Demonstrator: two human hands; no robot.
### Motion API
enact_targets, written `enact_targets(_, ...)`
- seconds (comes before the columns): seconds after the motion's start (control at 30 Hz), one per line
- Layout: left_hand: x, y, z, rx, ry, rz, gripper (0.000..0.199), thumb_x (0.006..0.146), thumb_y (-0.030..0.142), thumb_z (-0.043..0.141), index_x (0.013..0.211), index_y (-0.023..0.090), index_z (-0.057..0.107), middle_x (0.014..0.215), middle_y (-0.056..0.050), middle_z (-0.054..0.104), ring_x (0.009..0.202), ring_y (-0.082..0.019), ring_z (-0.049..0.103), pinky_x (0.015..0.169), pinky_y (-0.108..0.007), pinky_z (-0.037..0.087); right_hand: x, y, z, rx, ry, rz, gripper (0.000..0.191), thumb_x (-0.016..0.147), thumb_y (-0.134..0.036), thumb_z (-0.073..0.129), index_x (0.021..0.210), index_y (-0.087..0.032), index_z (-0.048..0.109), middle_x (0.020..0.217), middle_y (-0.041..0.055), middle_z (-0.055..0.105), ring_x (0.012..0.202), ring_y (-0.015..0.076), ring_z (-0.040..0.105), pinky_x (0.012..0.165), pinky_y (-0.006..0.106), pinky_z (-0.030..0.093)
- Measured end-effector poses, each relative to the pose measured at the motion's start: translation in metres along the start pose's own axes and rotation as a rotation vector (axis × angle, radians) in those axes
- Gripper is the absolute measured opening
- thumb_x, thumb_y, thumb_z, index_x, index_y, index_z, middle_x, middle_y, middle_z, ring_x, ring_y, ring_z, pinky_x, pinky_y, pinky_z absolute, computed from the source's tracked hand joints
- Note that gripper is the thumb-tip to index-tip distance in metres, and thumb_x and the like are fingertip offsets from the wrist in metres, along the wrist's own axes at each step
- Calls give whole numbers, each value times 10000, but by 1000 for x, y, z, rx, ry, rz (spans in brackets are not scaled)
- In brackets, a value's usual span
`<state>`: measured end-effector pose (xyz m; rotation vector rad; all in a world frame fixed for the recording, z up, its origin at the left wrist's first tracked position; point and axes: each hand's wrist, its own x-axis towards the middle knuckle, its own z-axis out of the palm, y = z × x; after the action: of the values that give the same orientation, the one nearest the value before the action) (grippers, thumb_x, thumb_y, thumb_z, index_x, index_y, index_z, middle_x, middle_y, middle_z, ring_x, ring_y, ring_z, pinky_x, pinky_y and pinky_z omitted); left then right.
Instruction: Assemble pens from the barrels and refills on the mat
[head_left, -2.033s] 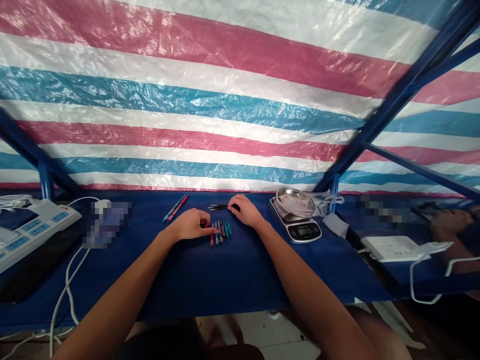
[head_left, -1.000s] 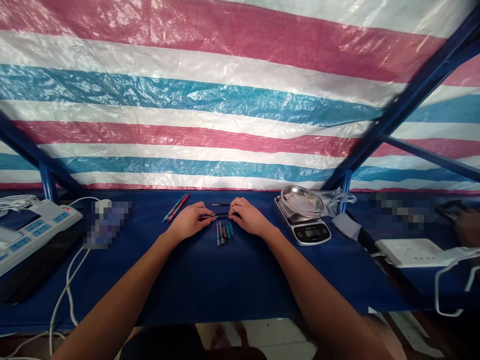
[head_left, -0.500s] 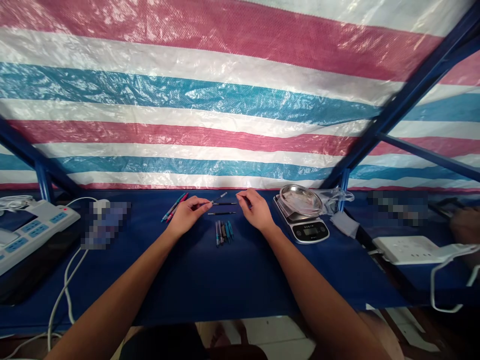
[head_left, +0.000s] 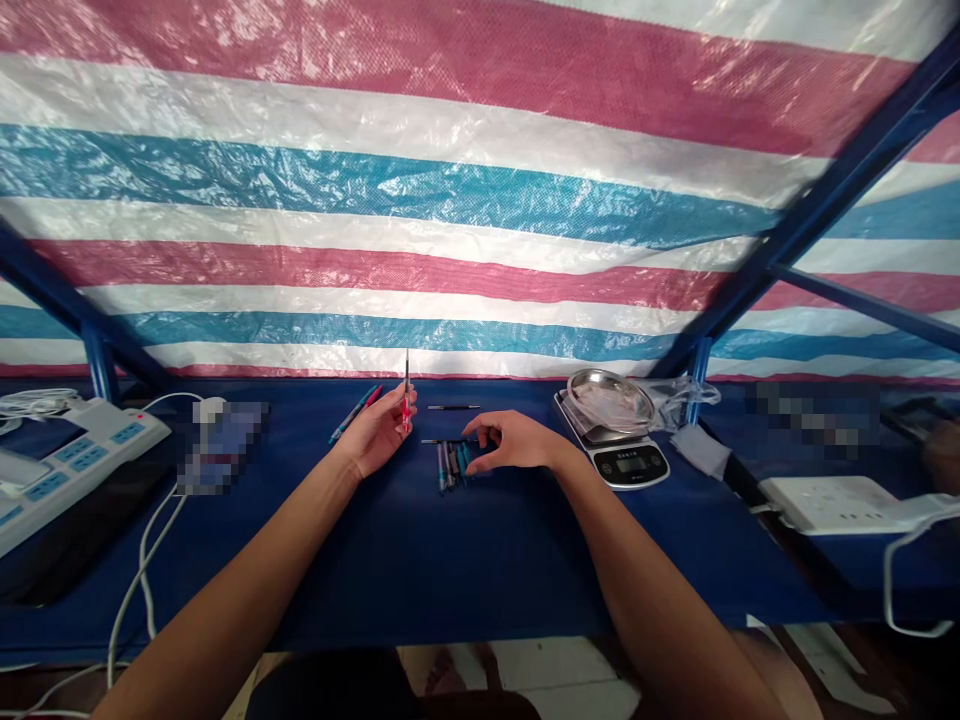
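L hand has its fingers pinched on a red pen piece, held upright just above the tabletop, thin dark tip pointing up against the striped sheet at the far side. R hand is curled w/ thumb & fingers apart, nothing visibly gripped; it's over the right end of a row of pen barrels, mostly clear & teal, lying side by side btwn the hands, a bit nearer than the L hand. Can't tell if the thumb touches them. Dark refill lies crosswise on the far side; 2nd thin stick lies just past the barrels, right end by the R fingers. Teal-blue pen & pink pen lie together left of the L hand, pink one partly hidden. To the right: digital scale w/ shiny metal dish on top, clear plastic bag beside it. Far left: white power strip, w/ white cables running toward the near edge
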<state>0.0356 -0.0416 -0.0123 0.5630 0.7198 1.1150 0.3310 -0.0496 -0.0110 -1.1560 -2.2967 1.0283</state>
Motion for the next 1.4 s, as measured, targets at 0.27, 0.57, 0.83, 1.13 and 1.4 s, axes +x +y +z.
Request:
enact_targets(0.27, -1, -6, 2, 8, 1, 0, 152, 974, 266, 807, 1057, 148, 758, 1093, -78, 740, 793, -73, 699, 416, -96, 374, -1, -1, 1, -139, -28, -49, 726, 593, -566, 1025, 1220, -286, 786, 961, -7, 702, 776, 186, 648, 644, 274, 450)
enact_targets(0.57, 1, -8, 0, 58, 6, 41, 297, 900, 173, 854, 1185, 165, 771, 1253, -104, 757, 858, -86, 726, 415, -89, 351, -2, 4, -1, 13, -3, -17, 657, 653, -537, 998, 1203, -251, 781, 941, 4, 691, 766, 176, 613, 636, 275, 449)
enact_targets(0.83, -10, -16, 5, 644, -86, 102, 532, 855, 467, 909, 1300, 210, 774, 1229, -136, 801, 1010, -212, 745, 629, -191, 476, -2, 17, -13, 914, 182, -14, 527, 836, -475, 904, 1257, -195, 756, 905, 25, 639, 695, 120, 503, 604, 254, 387)
enact_targets(1.13, -7, -20, 0, 945, -275, 244, 490, 928, 533, 808, 1299, 213, 791, 1307, -118, 778, 1073, -250, 727, 898, -332, 547, -2, 22, -11, 1215, 128, -75, 544, 868, -488, 870, 1276, -143, 769, 895, 26, 553, 687, 110, 429, 592, 248, 359)
enact_targets(1.4, -9, -20, 5, 975, -286, 236, 466, 945, 501, 788, 1302, 201, 790, 1203, -115, 809, 1092, -272, 737, 896, -334, 573, -2, 21, -7, 1203, 38, -86, 589, 859, -512, 875, 1301, -139, 765, 876, 22, 544, 705, 122, 427, 608, 253, 349)
